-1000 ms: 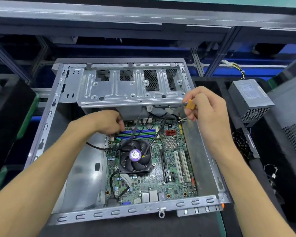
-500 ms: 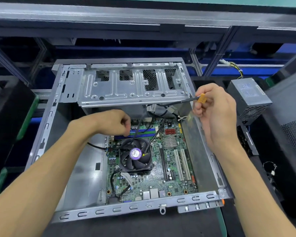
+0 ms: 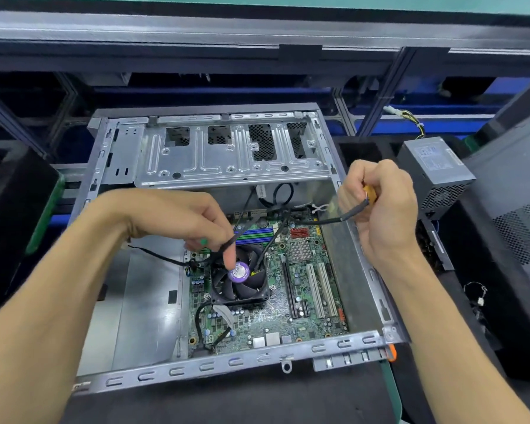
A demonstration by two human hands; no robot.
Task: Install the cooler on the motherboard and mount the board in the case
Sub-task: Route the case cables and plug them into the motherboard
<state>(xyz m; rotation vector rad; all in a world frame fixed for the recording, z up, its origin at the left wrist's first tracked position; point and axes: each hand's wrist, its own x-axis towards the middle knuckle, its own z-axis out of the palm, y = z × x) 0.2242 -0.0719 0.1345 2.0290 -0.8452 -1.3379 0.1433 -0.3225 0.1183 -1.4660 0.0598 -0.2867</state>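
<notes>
The left hand (image 3: pixel 178 221) is pinching a black cable (image 3: pixel 227 244) above the cooler fan (image 3: pixel 240 281) while the right hand (image 3: pixel 383 209) is gripping an orange-tipped cable (image 3: pixel 354 211), which should be routed clear of the blades.

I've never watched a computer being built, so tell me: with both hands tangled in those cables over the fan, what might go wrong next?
1. The black cables drape across the cooler fan; left there, they could foul the blades.
2. The right hand pulls an orange-tipped cable taut over the case edge; a tug might strain its connector or chafe it.
3. The left hand pinches a cable just above the motherboard; a slip could knock components.
</notes>
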